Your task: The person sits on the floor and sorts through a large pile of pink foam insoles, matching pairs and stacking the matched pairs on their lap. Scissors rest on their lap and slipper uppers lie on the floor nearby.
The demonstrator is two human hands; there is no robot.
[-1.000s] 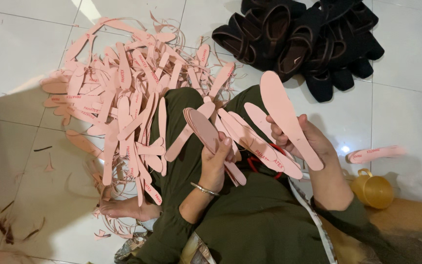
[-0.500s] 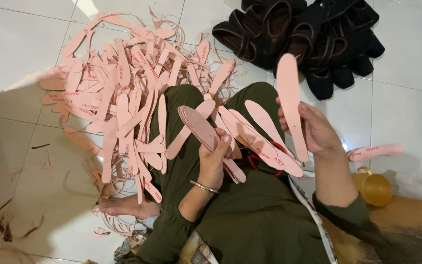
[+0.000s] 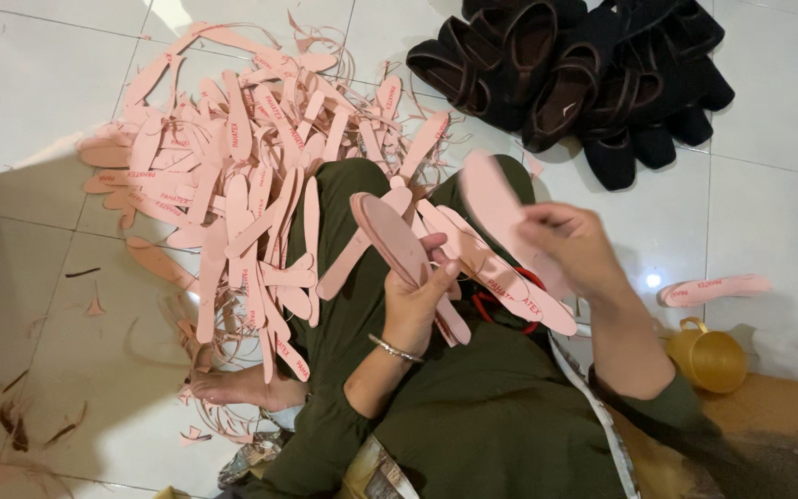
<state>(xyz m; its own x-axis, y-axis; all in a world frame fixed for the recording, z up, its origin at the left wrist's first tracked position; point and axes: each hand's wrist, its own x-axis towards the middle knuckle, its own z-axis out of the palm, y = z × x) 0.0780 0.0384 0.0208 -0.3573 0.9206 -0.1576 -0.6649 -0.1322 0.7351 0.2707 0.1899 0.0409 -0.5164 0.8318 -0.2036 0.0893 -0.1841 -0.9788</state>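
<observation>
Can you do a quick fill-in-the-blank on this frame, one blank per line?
1. The left hand holds a ____ insole.
2. The heap of black slippers lies on the ____ floor.
3. The yellow ____ stands by the right hand side.

Missing: pink; white tiled; cup

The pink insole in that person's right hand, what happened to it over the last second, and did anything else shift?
The right hand has swung its pink insole over toward the lap; it was first lying slanted, then upright, and now shows blurred with its tip pointing up and left. The left hand kept hold of its own insole. The pile of insoles, the black slippers and the yellow cup stayed put.
</observation>
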